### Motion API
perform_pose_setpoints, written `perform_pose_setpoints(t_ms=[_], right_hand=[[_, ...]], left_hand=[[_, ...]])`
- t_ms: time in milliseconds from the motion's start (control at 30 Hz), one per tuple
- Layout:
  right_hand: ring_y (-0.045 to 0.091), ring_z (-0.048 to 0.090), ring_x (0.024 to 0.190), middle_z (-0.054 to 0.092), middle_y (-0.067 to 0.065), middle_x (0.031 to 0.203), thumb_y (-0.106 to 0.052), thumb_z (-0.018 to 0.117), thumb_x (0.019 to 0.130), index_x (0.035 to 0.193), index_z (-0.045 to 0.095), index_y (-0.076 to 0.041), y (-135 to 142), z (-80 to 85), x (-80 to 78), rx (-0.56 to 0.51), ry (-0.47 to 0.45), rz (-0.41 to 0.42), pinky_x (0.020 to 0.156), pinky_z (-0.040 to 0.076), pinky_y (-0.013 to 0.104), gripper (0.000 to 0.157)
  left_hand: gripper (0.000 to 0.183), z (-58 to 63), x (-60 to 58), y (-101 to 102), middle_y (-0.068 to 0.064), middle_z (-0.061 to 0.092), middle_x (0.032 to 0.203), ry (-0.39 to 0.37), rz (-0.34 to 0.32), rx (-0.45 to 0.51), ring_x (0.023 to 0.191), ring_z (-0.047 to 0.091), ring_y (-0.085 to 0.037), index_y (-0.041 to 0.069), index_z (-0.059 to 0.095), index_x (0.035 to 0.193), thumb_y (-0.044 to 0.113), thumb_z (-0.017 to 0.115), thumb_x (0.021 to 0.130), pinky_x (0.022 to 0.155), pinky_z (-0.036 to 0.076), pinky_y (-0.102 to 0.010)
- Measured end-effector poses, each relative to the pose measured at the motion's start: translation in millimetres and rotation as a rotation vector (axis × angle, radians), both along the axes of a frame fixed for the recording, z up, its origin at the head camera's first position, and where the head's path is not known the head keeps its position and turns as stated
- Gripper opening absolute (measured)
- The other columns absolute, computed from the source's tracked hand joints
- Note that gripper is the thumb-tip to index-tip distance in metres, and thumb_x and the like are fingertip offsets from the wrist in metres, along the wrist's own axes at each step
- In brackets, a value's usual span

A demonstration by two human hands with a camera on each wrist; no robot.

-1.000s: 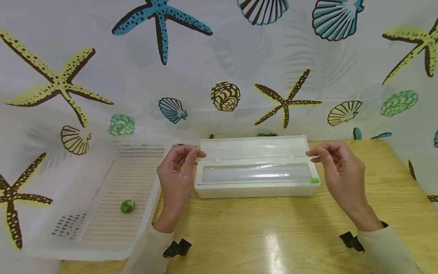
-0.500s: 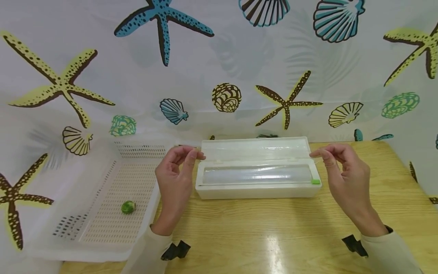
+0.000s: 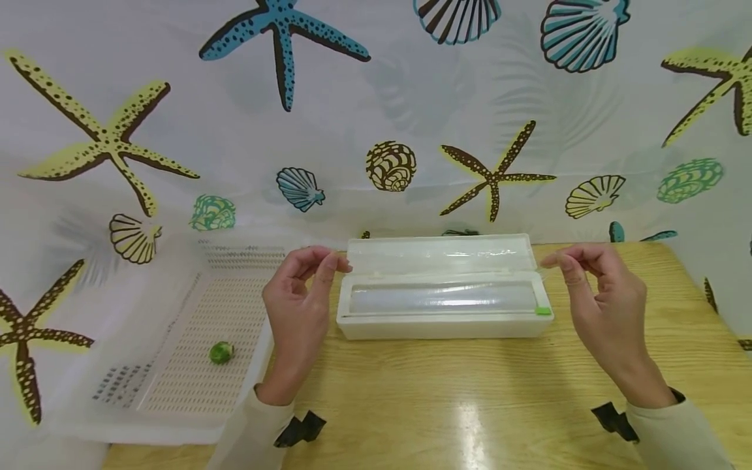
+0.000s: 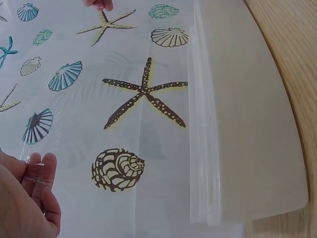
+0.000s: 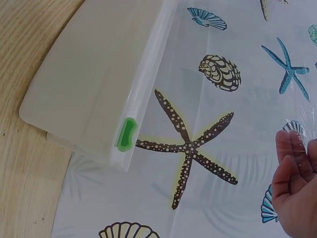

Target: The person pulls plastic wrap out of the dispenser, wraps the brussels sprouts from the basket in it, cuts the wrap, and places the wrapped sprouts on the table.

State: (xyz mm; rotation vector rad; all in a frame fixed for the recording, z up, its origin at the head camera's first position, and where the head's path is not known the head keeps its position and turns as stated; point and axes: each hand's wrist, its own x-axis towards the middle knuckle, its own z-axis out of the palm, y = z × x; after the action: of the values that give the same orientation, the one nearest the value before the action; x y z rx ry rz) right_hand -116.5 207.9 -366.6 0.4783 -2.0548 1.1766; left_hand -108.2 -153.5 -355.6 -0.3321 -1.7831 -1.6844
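A white plastic wrap dispenser (image 3: 444, 328) stands on the table in the head view, its lid (image 3: 440, 254) raised at the back. Through its top shows the roll of plastic wrap (image 3: 435, 298), and a green slider (image 3: 543, 311) sits at the right end. My left hand (image 3: 297, 313) pinches clear film (image 4: 55, 136) beyond the dispenser's left end. Off the right end, my right hand (image 3: 611, 320) pinches the other side of that film. The sheet is nearly invisible between the hands; glints and creases near the fingers in both wrist views give it away.
To the left lies a white perforated basket (image 3: 258, 385) holding one Brussels sprout (image 3: 221, 352). Wooden table (image 3: 411, 405) spreads in front of the dispenser. Behind everything hangs a white cloth (image 3: 346, 117) printed with starfish and shells.
My right hand has moved a little to the right, and my left hand slightly left, so they stand farther apart. Both keep pinching the film. The basket and sprout stay put.
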Motion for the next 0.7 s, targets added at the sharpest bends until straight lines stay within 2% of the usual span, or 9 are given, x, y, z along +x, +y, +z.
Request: perform_pose_setpoints(t_ms=[267, 367, 500, 633, 700], right_hand=[[0.005, 0.056, 0.084, 0.076, 0.008, 0.103, 0.007, 0.064, 0.107, 0.107, 0.064, 0.015, 3, 2.8, -0.2, -0.008, 0.049, 0.02, 0.078, 0.04, 0.021, 0.007], [0.004, 0.06, 0.088, 0.076, 0.005, 0.103, 0.008, 0.064, 0.106, 0.107, 0.063, 0.015, 3, 5.0, 0.1, -0.01, 0.058, 0.026, 0.079, 0.041, 0.021, 0.007], [0.003, 0.059, 0.089, 0.074, -0.006, 0.105, 0.004, 0.064, 0.108, 0.107, 0.064, 0.015, 3, 7.6, 2.0, -0.018, 0.053, 0.015, 0.081, 0.041, 0.02, 0.011], [0.004, 0.05, 0.078, 0.071, -0.013, 0.106, 0.0, 0.065, 0.109, 0.108, 0.066, 0.014, 2, 10.1, 4.9, -0.021, 0.053, -0.003, 0.083, 0.041, 0.021, 0.014], [0.004, 0.05, 0.078, 0.071, -0.013, 0.106, 0.001, 0.066, 0.108, 0.108, 0.067, 0.014, 2, 11.4, 6.6, -0.025, 0.054, -0.004, 0.085, 0.041, 0.021, 0.012]], left_hand=[[0.009, 5.0, 4.5, 2, -0.013, 0.076, 0.094, 0.021, 0.019, -0.008, 0.091, 0.073, -0.023, -0.012, 0.069, 0.11, -0.005, 0.07, 0.105, 0.098, 0.055, -0.033], [0.009, 6.0, 5.7, 2, -0.016, 0.076, 0.094, 0.023, 0.025, -0.011, 0.092, 0.073, -0.023, -0.013, 0.069, 0.11, -0.005, 0.069, 0.105, 0.097, 0.055, -0.033], [0.011, 7.3, 7.8, 1, -0.018, 0.076, 0.094, 0.031, 0.025, -0.025, 0.094, 0.073, -0.025, -0.014, 0.068, 0.11, -0.004, 0.068, 0.106, 0.096, 0.054, -0.033], [0.012, 9.7, 10.5, 0, -0.019, 0.076, 0.095, 0.041, 0.026, -0.041, 0.095, 0.072, -0.027, -0.013, 0.067, 0.11, -0.002, 0.069, 0.106, 0.093, 0.053, -0.033], [0.013, 10.7, 11.9, 0, -0.018, 0.076, 0.096, 0.042, 0.023, -0.048, 0.095, 0.072, -0.026, -0.014, 0.067, 0.11, -0.001, 0.069, 0.106, 0.093, 0.054, -0.033]])
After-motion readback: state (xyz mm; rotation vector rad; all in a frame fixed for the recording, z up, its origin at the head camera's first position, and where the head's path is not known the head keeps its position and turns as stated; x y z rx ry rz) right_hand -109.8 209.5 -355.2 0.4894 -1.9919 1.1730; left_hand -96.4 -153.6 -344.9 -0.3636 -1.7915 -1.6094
